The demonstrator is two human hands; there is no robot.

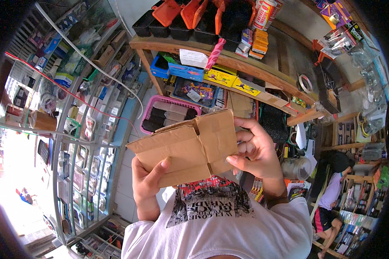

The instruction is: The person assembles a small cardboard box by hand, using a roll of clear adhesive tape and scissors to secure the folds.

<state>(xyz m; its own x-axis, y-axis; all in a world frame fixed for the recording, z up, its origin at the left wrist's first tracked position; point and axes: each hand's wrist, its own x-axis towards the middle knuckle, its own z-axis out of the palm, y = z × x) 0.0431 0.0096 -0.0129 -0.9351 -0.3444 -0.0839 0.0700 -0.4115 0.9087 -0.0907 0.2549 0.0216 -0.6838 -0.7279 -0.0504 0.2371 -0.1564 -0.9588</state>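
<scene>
I hold a flattened brown cardboard box (186, 149) in front of my chest, its flaps folded and creased. My left hand (148, 179) grips its lower left part, thumb pressed on the front face. My right hand (257, 149) holds the right edge, fingers curled around it and thumb on the lower corner. My white shirt with a dark print (216, 216) fills the bottom of the view.
A glass display cabinet (80, 142) with small goods runs along the left. Wooden shelves (229, 64) hold black and orange trays, a pink basket (168, 112) and coloured boxes. Another person (333, 194) sits at the lower right.
</scene>
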